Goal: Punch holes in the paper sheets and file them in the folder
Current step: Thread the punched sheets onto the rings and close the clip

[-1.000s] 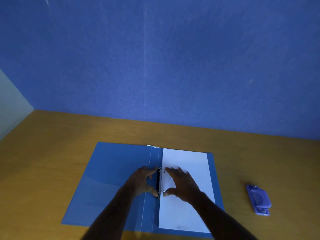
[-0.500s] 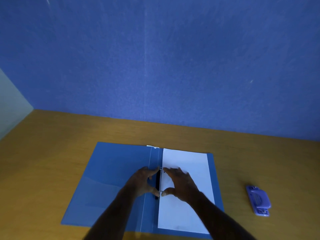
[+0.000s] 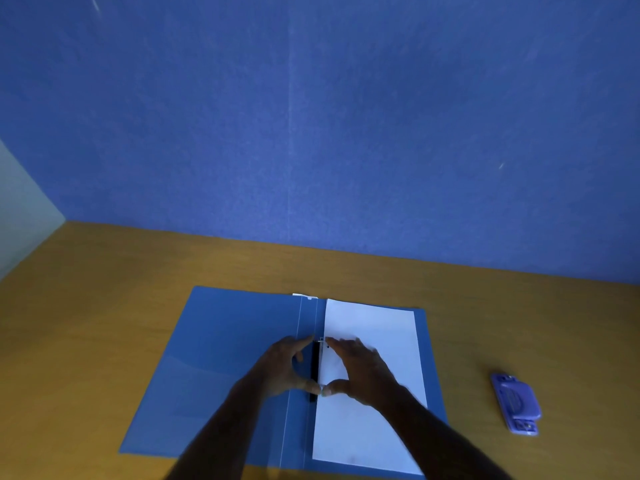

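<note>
A blue folder (image 3: pixel 221 358) lies open and flat on the wooden table (image 3: pixel 104 289). White paper sheets (image 3: pixel 377 327) lie on its right half, their left edge against the spine. A black ring clip (image 3: pixel 315 362) runs along the spine. My left hand (image 3: pixel 280 368) comes from the left and my right hand (image 3: pixel 360 372) rests on the paper. Forefingers meet at the clip's upper ring and thumbs at its lower ring, pinching it from both sides. The rings themselves are mostly hidden by my fingers.
A light purple hole punch (image 3: pixel 516 403) lies on the table right of the folder, apart from it. A blue wall (image 3: pixel 311 133) rises behind the table, and a pale panel (image 3: pixel 20 216) stands at the far left.
My fingers have drawn closer together at the two rings. The paper's left edge has slid slightly towards the spine. The hole punch has not moved.
</note>
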`<state>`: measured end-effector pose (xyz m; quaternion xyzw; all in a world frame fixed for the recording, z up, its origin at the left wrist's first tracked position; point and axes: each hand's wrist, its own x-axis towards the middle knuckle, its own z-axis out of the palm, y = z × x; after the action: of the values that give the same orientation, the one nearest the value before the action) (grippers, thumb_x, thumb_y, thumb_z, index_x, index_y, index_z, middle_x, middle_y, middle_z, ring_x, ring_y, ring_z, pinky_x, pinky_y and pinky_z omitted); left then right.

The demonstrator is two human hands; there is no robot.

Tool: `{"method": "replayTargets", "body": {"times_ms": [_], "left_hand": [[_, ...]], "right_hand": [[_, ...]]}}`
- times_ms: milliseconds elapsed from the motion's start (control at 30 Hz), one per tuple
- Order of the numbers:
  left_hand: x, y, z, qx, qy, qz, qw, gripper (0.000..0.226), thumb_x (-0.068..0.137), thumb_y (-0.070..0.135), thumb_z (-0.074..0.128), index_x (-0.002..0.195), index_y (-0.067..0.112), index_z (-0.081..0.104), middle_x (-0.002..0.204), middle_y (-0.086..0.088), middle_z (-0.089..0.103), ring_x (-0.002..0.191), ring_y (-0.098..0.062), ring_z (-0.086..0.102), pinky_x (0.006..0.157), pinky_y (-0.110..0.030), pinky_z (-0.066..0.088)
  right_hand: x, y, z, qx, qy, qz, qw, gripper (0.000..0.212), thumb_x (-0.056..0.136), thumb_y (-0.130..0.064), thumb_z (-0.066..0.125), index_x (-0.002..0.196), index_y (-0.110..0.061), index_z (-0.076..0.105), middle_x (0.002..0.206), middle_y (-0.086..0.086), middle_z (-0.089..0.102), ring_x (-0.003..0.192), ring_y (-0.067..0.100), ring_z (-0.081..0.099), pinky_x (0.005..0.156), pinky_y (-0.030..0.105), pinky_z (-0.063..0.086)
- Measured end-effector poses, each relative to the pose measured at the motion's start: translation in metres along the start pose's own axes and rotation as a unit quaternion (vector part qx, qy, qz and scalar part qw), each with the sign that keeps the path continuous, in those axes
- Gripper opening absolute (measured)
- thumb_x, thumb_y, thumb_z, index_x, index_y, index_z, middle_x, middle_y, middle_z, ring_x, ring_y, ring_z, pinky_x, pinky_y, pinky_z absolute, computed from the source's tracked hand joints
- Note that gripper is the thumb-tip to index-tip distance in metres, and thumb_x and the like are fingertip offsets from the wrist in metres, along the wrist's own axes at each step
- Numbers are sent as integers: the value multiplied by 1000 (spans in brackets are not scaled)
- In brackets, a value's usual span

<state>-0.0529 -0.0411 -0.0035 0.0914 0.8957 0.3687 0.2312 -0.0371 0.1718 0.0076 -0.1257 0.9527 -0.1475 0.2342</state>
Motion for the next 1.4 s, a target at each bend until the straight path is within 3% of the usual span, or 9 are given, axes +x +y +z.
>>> {"method": "replayTargets", "body": {"times_ms": [167,233,367,667,900,1067,1167,1300,1400], "left_hand": [[3,7,3,-50,61,-57,995,46,75,52,77,110,26,63,89,4,67,80,-9,63,68,-28,53],[4,11,9,-33,92,-71,993,36,76,49,76,97,23,65,85,4,67,78,-11,64,71,-33,55],[4,18,16,3,122,-91,988,36,75,48,76,94,19,66,91,2,67,84,-14,63,71,-28,51],[7,23,15,8,120,-103,987,34,75,45,78,91,17,70,90,0,69,82,-14,63,68,-24,47],[9,27,16,6,119,-123,985,33,72,45,81,86,17,71,86,1,72,79,-12,65,65,-24,47],[11,32,17,20,104,-140,984,35,75,45,78,84,11,76,84,-5,75,78,-16,69,64,-22,43],[12,34,16,23,93,-152,984,40,72,48,77,80,10,73,76,-3,70,77,-18,69,61,-24,44],[12,35,12,16,93,-170,981,36,66,43,76,64,11,62,57,3,58,60,-14,63,52,-22,42],[8,39,9,-11,94,-164,982,33,69,34,74,53,14,54,48,5,49,47,-10,52,47,-19,37]], "right_hand": [[-4,-6,9,-29,0,18,999,122,64,-80,63,156,-26,5,166,2,11,153,30,2,120,58,10],[-7,-11,13,-26,26,37,999,122,64,-86,55,156,-22,7,166,1,9,153,27,-1,121,57,7],[-11,-18,25,-41,79,51,995,115,68,-85,48,156,-22,11,167,2,4,153,26,-6,121,58,1],[-15,-11,30,-49,73,27,996,105,74,-78,49,157,-30,6,167,2,-6,153,24,-13,119,54,-7],[-12,-7,30,-48,55,25,997,113,69,-84,50,157,-31,3,166,1,-10,152,23,-15,118,57,-6],[-11,-4,32,-58,39,25,997,126,56,-97,37,156,-32,-3,165,1,-14,151,24,-17,117,59,-6],[-10,-4,31,-59,30,22,998,120,64,-89,46,156,-30,-3,165,2,-15,151,25,-18,117,60,-7],[-10,-3,31,-64,27,15,997,131,52,-101,30,156,-29,-3,165,4,-15,151,27,-17,116,61,-6],[-10,-2,33,-64,29,15,997,120,66,-87,49,156,-29,-4,165,3,-17,151,28,-18,116,61,-7]]}}
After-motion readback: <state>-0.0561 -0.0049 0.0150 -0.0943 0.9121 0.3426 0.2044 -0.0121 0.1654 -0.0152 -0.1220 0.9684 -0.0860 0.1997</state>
